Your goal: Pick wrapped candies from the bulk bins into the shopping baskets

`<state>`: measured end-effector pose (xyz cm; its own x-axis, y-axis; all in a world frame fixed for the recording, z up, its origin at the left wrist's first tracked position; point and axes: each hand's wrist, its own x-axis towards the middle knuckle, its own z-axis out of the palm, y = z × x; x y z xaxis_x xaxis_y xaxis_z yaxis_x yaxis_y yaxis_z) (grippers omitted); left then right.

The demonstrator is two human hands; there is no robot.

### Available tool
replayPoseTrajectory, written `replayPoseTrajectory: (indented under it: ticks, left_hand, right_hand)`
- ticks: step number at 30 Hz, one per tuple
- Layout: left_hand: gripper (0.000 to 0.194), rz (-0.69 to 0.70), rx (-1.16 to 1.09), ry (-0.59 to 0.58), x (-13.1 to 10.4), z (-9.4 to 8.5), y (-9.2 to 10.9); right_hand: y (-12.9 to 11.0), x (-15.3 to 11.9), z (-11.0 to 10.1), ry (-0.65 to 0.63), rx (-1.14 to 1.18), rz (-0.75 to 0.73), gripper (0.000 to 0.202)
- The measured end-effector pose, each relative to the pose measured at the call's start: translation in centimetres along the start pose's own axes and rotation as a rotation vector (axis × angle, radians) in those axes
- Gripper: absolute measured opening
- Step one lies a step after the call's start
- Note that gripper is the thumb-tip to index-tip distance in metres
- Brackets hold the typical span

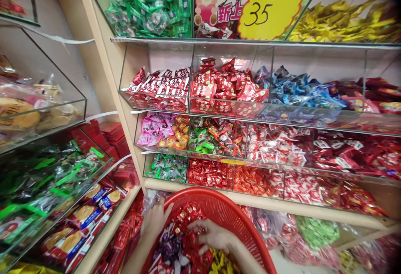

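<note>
"Where were the red-wrapped sweets (187,212)?"
"In the red basket (233,217), just under and left of my right hand (214,236), the nearer one; its fingers were loosely spread, nothing visibly held."
"And your left hand (154,220)?"
"At the basket's left rim; I couldn't tell whether it gripped."

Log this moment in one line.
left hand: at red basket rim | right hand: fingers spread over red candies | basket: in front of candy shelves
</note>
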<state>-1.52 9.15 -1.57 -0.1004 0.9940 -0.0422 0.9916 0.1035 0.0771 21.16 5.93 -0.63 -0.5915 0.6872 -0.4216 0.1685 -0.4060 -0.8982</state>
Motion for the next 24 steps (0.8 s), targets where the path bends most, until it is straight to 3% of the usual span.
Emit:
replayPoseTrajectory:
  ticks: [11, 14, 17, 20, 22, 24]
  left_hand:
    - [0.061, 0.005, -0.010, -0.012, -0.1, -0.2, 0.0]
    - [0.060, -0.006, -0.006, -0.024, -0.2, -0.5, 0.1]
    - [0.060, 0.006, -0.014, -0.021, -0.3, -0.6, 0.2]
    - [0.060, 0.005, -0.028, -0.026, -0.2, -0.6, 0.1]
    - [0.061, 0.001, -0.038, -0.036, -0.2, -0.5, 0.0]
    - [0.062, 0.000, -0.048, -0.033, -0.2, -0.4, 0.0]
  right_hand:
    - [-0.8, -0.5, 0.1, -0.132, 0.024, 0.039, 0.057]
    - [-1.9, -0.7, -0.1, -0.102, 0.027, -0.057, 0.053]
    - [-3.8, -0.4, -1.7, 0.080, -0.015, -0.250, 0.043]
    - [-5.9, 0.6, -4.5, 0.431, -0.254, -0.388, 0.034]
    - [-7.0, 1.6, -6.7, 0.655, -0.489, -0.405, 0.030]
    - [-7.7, 2.6, -8.4, 0.839, -0.702, -0.311, 0.034]
